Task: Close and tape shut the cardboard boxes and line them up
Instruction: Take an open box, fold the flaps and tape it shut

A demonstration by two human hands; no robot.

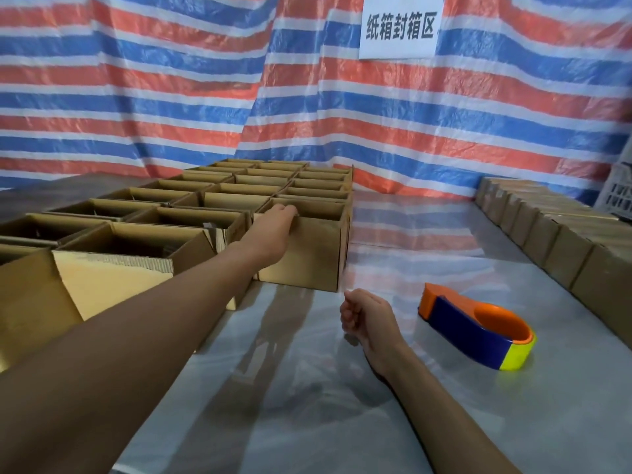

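Several open cardboard boxes [143, 234] stand packed together in rows on the left half of the table. My left hand [278, 222] reaches forward and grips the near rim of the nearest right-hand open box [307, 254], fingers curled over its edge. My right hand [367, 314] hovers just above the table in front of that box, curled into a loose fist with nothing in it. An orange, blue and yellow tape dispenser [478, 331] lies on the table to the right of my right hand, untouched.
A line of closed cardboard boxes [554, 241] runs along the table's right edge. The table [307, 388] is covered with shiny plastic film. A striped tarp with a white paper sign [400, 27] hangs behind. A pale plastic crate [619, 193] sits at the far right.
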